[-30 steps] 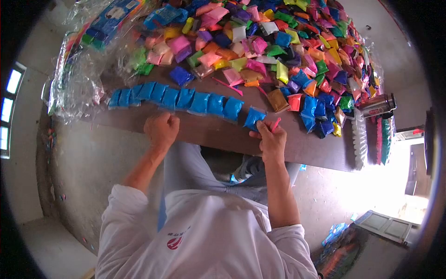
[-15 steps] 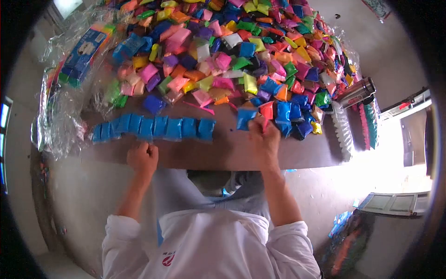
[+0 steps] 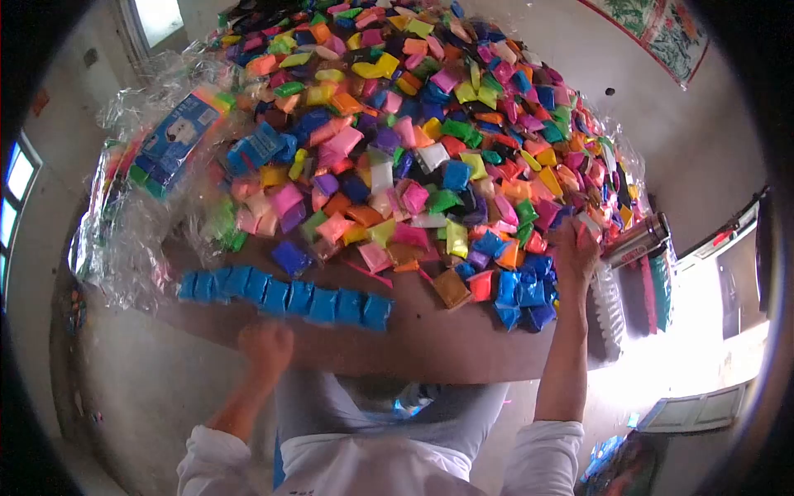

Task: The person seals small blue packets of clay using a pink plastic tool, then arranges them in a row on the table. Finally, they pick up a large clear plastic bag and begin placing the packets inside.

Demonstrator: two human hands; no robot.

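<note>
A row of small blue packets point(image 3: 323, 306) lies along the near left part of the table. Just below that row is my left hand point(image 3: 266, 343), curled into a fist and blurred, with nothing seen in it. My right hand point(image 3: 575, 248) reaches to the right side of a big heap of coloured packets point(image 3: 405, 198). Its fingers are bent at a pale pinkish packet point(image 3: 590, 226); whether they grip it or something else is partly hidden. Left of my right forearm sits a cluster of shiny blue packets point(image 3: 529, 289). A brown packet point(image 3: 452, 289) and a red packet point(image 3: 480, 286) lie by the heap's near edge.
Clear crinkled plastic wrap point(image 3: 124, 256) and a blue printed package point(image 3: 178, 136) cover the table's left side. At the right are a metallic cylinder point(image 3: 637, 240) and a ridged pale plastic strip point(image 3: 609, 310). The brown table point(image 3: 413, 355) has its near edge before my lap.
The view has tilted up. My right hand has moved right, from the table's middle to the heap's right side. The blue packet beside it has gone from there, and a brown packet shows.
</note>
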